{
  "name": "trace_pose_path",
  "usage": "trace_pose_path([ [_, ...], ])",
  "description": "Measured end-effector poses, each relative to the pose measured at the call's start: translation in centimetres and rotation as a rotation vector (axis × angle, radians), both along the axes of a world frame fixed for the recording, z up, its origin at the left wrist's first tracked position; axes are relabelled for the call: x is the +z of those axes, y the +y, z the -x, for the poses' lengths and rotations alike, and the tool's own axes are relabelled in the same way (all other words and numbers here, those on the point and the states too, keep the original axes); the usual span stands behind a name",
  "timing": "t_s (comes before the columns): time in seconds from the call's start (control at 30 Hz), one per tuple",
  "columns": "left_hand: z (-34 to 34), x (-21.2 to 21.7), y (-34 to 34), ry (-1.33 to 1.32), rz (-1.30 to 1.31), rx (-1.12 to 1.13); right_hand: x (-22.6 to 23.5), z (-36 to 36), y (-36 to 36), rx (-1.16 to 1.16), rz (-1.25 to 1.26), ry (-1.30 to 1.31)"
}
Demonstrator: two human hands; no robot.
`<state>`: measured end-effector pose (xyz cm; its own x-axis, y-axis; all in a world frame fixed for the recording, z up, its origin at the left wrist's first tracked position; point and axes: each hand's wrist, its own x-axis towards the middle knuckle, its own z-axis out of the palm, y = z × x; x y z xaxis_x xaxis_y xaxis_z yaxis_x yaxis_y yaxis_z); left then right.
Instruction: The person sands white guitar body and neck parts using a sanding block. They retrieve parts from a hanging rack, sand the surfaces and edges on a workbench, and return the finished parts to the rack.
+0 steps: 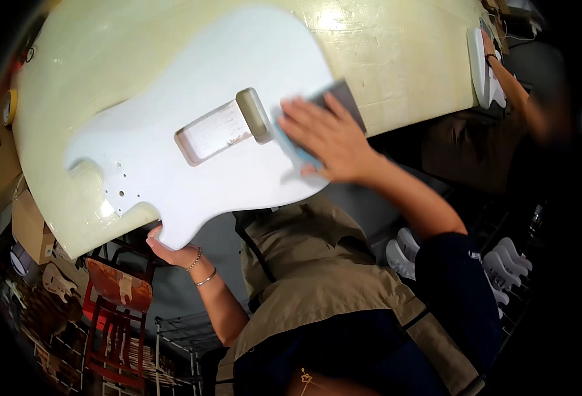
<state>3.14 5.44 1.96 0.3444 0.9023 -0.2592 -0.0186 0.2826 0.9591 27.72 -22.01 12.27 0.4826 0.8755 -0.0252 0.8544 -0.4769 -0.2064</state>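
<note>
A pale blue-white electric guitar body (192,105) lies flat on a cream workbench top (396,46), with a rectangular routed cavity (221,129) in its middle. My right hand (327,138) presses a grey-and-blue sanding block (304,155) flat against the body's lower right edge, fingers spread over it. My left hand (169,251) grips the body's lower horn from underneath at the bench edge; two bracelets sit on that wrist.
Another person's hand (502,72) rests by a second white guitar body (481,66) at the far right of the bench. More white bodies (502,264) hang on a rack at lower right. A red chair (116,310) and cardboard boxes (30,228) stand at lower left.
</note>
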Motion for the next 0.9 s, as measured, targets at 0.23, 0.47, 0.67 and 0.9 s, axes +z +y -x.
trace_pose_path([
  [0.23,-0.1,-0.4,0.7,-0.014,0.005,0.046,-2.0,-8.6,6.2,-0.077,-0.151,-0.251],
  [0.47,-0.1,-0.8,0.7,-0.026,-0.027,0.016,-0.1,-2.8,2.2,0.092,-0.018,-0.074],
  [0.67,-1.4,0.8,-0.1,0.015,-0.039,0.014,-1.8,-5.2,5.5,-0.083,-0.159,-0.332],
  [0.9,-2.2,2.0,-0.8,0.021,0.027,0.036,-0.2,9.8,10.4,-0.427,0.046,-0.020],
])
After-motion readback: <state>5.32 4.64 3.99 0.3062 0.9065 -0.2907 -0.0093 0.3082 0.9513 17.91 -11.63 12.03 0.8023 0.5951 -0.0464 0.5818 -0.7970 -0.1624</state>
